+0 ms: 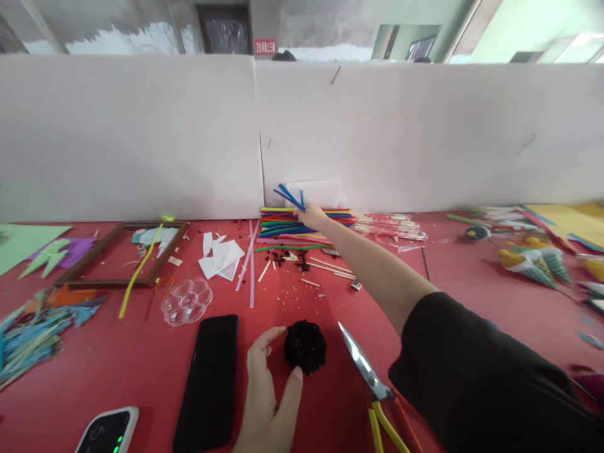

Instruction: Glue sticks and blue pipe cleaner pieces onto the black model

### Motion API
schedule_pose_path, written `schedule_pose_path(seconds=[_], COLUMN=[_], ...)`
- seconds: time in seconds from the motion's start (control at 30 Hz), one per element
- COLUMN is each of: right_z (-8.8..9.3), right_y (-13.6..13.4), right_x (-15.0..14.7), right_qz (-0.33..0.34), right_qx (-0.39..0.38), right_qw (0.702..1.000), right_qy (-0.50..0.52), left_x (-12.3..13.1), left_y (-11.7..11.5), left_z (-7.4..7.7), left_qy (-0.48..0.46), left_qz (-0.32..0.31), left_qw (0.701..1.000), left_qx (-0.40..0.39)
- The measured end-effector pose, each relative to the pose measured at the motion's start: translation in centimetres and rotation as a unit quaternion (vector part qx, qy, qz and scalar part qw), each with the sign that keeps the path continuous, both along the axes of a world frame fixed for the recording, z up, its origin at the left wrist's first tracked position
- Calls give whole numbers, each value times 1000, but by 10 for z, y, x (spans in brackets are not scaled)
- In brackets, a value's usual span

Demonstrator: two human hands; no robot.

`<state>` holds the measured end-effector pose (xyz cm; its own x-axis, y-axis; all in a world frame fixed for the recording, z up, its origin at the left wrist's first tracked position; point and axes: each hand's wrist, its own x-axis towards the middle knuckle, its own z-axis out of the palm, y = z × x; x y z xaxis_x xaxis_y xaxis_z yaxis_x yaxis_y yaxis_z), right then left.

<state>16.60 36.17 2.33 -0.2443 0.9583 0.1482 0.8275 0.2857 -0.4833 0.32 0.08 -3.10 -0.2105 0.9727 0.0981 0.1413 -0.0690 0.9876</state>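
My left hand (271, 384) rests on the table beside a round, glossy black bumpy ball (306, 347). Its thumb and fingers are spread along the ball's near and left edges, and the thumb tip overlaps it; a light touch is possible. At the back, my right hand (314, 217) is closed on a few blue pipe cleaners (295, 198) that stick up past the fingers. Beneath that hand lies a pile of many-coloured pipe cleaners (283, 226). Open-bladed scissors (370, 374) with yellow and red handles lie right of the ball.
A black phone (207, 384) and a small device (108, 431) lie at front left. Behind them are a clear palette (186, 302), white paper pieces (224, 258) and a wooden frame (108, 283). Packaged sticks (389, 226) lie at the back; a white board (401, 138) stands behind.
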Motion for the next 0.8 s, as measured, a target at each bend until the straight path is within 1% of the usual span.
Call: schedule_pose_path(seconds=[0.07, 0.2, 0.3, 0.43, 0.53, 0.7, 0.8], right_z=[5, 16, 17, 10, 7, 17, 26], right_y=[0, -4, -6, -6, -6, -5, -5], right_x=[2, 7, 5, -3, -6, 2, 10], right_qz=[24, 102, 138, 135, 123, 102, 73], right_qx=[-24, -73, -109, -125, -127, -123, -110], right_qw=[999, 989, 975, 964, 963, 973, 981], right_qy=[-18, -78, -137, -191, -201, -167, -145], left_x=[2, 6, 6, 6, 7, 8, 7], left_y=[-1, -3, -5, -6, -6, -3, -1], left_z=[-1, -3, -2, -1, -1, -4, -7], left_qy=[-2, -7, -19, -33, -42, -26, -22], left_qz=[7, 22, 9, 7, 16, 21, 23], left_qw=[1000, 1000, 1000, 999, 999, 999, 999], left_qx=[5, 15, 10, -1, 10, 36, 41])
